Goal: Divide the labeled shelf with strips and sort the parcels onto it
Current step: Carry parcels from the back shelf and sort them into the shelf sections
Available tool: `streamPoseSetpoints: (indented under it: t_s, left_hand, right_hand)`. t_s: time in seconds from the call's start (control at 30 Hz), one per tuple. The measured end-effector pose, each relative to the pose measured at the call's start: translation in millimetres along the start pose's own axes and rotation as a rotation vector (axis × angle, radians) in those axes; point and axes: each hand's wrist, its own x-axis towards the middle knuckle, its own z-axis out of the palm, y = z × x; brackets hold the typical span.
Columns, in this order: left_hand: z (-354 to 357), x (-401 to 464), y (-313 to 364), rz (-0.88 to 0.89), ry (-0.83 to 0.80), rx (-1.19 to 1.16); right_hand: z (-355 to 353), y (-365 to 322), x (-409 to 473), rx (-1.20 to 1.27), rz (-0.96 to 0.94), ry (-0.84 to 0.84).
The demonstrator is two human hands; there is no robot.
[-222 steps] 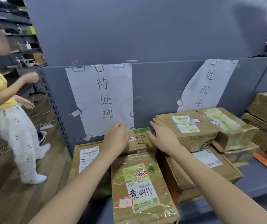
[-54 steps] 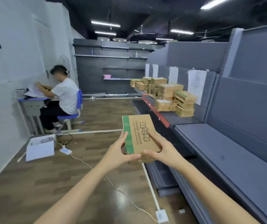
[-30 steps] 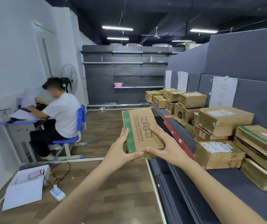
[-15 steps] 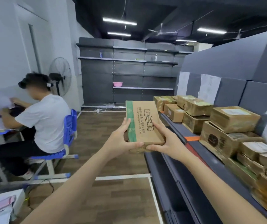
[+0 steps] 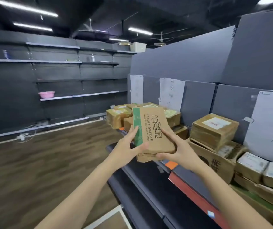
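A green-edged cardboard parcel (image 5: 150,131) is held at centre frame by the left hand (image 5: 127,150) and right hand (image 5: 180,152); stacked parcels (image 5: 214,129) are seen on the shelf (image 5: 190,177) at right.

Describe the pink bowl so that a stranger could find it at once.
Look at the dark shelving on the far wall. The pink bowl sits at the left end of a lower shelf. It is the only pink thing there.

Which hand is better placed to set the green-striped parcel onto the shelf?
Likely the right hand: it grips the parcel on the side facing the shelf; the left hand holds the aisle side.
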Motion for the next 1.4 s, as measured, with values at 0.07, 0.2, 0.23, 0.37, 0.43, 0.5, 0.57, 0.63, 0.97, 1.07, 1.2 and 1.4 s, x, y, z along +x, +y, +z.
streamPoseSetpoints:
  t_s: [0.07, 0.2, 0.23, 0.37, 0.43, 0.5, 0.57, 0.63, 0.97, 1.07, 1.2, 1.4]
  left_hand:
    - [-2.6, 43.6, -26.8, 0.028, -0.021, -0.043]
    - [-19.6, 129.8, -69.6, 0.035, -0.031, -0.107]
    - [-26.3, 148.6, -76.0, 0.056, -0.034, -0.117]
    - [-46.4, 212.1, -97.3, 0.151, -0.015, -0.134]
    - [-50.0, 243.2, -109.3, 0.104, -0.019, -0.235]
    - [-52.7, 273.7, -120.5, -0.031, -0.067, -0.37]
    - [-53.6, 300.3, -128.7, -0.149, -0.171, -0.463]
    - [-51.6, 319.1, -131.0, -0.147, -0.256, -0.524]
    - [-39.0, 363.4, -167.2, 0.959, 0.097, 0.221]
    - [-32.3, 369.9, -175.0, 1.247, 0.211, 0.225]
    - [-21.7, 362.9, -175.2, 1.19, 0.105, 0.103]
    - [-33.0, 347.3, -154.2, 0.527, -0.146, -0.365]
  right_hand:
    - [2.7, 18.7, 28.8, -0.001, 0.028, 0.034]
    - [12.6, 51.6, 99.4, 0.053, 0.07, 0.168]
    - [15.6, 56.3, 117.3, 0.054, 0.075, 0.229]
    - [26.0, 70.0, 173.3, 0.102, 0.098, 0.397]
    - [26.8, 76.3, 192.5, 0.061, 0.099, 0.413]
    - [24.5, 84.4, 207.2, 0.029, 0.102, 0.438]
    - [21.8, 89.8, 215.9, 0.023, 0.118, 0.473]
    - [23.4, 94.3, 220.9, -0.048, 0.125, 0.5]
    - [21.7, 47.7, 247.0, 0.549, 0.452, 0.909]
    - [27.6, 49.6, 243.7, 0.534, 0.509, 0.936]
    - [33.1, 58.8, 235.2, 0.428, 0.471, 1.049]
    - [26.1, 60.7, 211.0, 0.293, 0.392, 1.029]
